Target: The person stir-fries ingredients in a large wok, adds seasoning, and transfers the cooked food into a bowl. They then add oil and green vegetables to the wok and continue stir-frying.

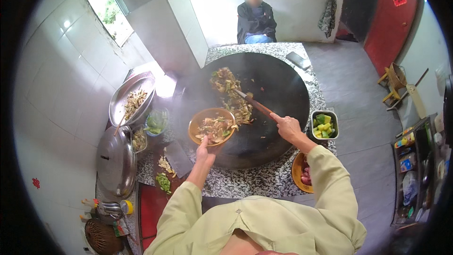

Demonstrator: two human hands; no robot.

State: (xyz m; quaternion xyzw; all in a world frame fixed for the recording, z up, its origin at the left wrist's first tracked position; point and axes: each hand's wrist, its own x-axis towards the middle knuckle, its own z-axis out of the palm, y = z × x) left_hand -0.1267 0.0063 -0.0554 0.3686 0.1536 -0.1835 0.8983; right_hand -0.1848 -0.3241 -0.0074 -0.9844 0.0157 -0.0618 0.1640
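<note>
My left hand holds the near rim of a brown bowl, which contains sliced, cooked-looking food with green pieces. The bowl is over the left part of a large dark wok set into a speckled stone counter. In my right hand is the wooden handle of a spatula; its metal end reaches into the stir-fried food lying in the wok's middle. Some steam hangs over the wok's left side.
Left stand a metal basin of sliced food, a bowl of greens, a large lid and a cleaver beside chopped garlic-like bits. Right are a container of cut vegetables and a bowl of raw meat. A person sits beyond the counter.
</note>
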